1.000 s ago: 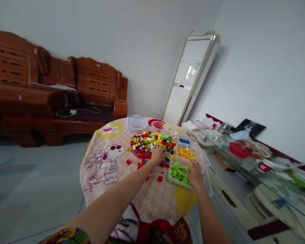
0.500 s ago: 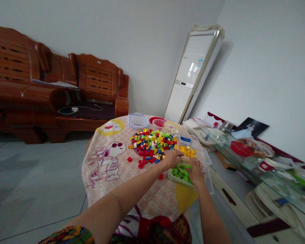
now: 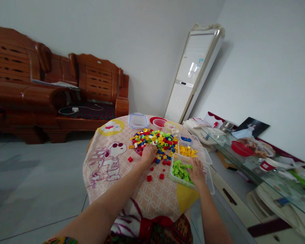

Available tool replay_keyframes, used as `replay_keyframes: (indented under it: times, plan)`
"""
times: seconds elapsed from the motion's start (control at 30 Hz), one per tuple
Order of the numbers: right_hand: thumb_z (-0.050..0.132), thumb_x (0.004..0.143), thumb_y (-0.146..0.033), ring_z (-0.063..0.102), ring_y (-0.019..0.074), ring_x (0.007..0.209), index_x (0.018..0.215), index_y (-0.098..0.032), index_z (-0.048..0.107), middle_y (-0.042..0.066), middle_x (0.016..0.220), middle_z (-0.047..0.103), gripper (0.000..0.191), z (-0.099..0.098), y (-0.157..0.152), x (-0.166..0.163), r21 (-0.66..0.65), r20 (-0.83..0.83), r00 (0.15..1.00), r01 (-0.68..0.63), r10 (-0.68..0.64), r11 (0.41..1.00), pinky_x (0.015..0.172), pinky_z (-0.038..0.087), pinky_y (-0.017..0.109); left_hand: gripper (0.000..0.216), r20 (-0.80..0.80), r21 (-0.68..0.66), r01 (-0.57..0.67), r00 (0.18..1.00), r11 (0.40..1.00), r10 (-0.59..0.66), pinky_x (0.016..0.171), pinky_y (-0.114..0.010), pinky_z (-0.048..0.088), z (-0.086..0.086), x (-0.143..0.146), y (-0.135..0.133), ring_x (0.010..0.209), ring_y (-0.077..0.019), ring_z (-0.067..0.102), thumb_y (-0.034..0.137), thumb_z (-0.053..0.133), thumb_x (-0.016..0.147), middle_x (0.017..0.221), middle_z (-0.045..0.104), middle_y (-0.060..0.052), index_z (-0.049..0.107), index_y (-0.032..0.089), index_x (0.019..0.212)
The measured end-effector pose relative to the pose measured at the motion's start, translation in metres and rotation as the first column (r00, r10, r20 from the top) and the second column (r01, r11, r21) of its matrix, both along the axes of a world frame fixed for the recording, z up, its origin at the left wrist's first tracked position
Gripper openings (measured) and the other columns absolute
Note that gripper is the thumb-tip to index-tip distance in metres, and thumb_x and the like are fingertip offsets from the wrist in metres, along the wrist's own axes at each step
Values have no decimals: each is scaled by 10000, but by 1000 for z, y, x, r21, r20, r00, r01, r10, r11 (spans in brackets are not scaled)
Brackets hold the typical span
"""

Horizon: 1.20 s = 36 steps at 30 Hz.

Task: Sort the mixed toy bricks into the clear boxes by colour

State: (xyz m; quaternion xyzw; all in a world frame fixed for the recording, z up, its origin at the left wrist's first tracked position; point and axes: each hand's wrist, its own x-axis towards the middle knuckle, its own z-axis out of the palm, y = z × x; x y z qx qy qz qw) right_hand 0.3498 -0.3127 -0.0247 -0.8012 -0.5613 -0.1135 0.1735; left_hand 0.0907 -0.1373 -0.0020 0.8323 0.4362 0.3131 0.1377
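My left hand (image 3: 149,154) is over the near side of a mixed pile of toy bricks (image 3: 165,139) in red, yellow, green, blue and white. Its fingers curl down among the bricks; whatever they pinch is hidden. My right hand (image 3: 197,172) lies with fingers stretched out on the right side of a clear divided plastic box (image 3: 170,173). Green bricks (image 3: 181,170) fill the near compartment, beside those fingers. Yellow bricks (image 3: 186,151) lie in the middle compartment, and blue bricks (image 3: 186,139) in the far one. Loose red bricks (image 3: 149,178) are scattered on the cloth.
A patterned cloth (image 3: 139,196) covers the round table. Towards its back are a blue-rimmed lid (image 3: 138,121) and a red round dish (image 3: 155,120). To the right stands a glass-topped cabinet (image 3: 244,169) with clutter; a wooden sofa (image 3: 99,81) is behind left.
My left hand has moved left from above the divided box to the brick pile, and red bricks there have shifted. My right hand stays at the box.
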Motion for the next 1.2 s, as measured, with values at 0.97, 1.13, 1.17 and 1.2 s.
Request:
replay_keyframes:
  times: [0.97,1.13,1.17,1.2]
  plan:
    - [429,830,-175,224,283,1480,1498,-166,371,132,1544,386,671,-2,-1,0,48,-9,1000,-11,12,999,1184,237,499,73,101,-32,-40,994,999,43,853,-283,463,6,-6,-14,947,-183,595,196,579,874,928,665,-49,651,188,871]
    - [429,833,-176,217,264,1486,1501,-146,364,136,1528,409,672,-1,-1,0,42,4,1000,-21,21,999,1192,218,485,51,185,-17,-29,982,999,32,829,-284,471,9,-7,-17,920,-183,605,224,601,872,934,672,-50,638,189,873]
    - [428,835,-178,216,262,1486,1495,-136,374,140,1530,405,663,0,-1,-1,38,9,1000,-19,19,999,1195,216,477,50,192,-14,-20,981,1000,22,828,-285,471,11,-7,-18,916,-183,606,221,601,872,925,673,-49,639,189,873]
    - [428,836,-179,220,259,1484,1490,-133,381,141,1531,404,657,0,-1,-1,36,14,1000,-21,21,999,1198,213,470,50,199,-9,-4,980,1000,6,829,-287,471,13,-6,-20,912,-182,607,216,600,872,919,674,-47,642,189,878]
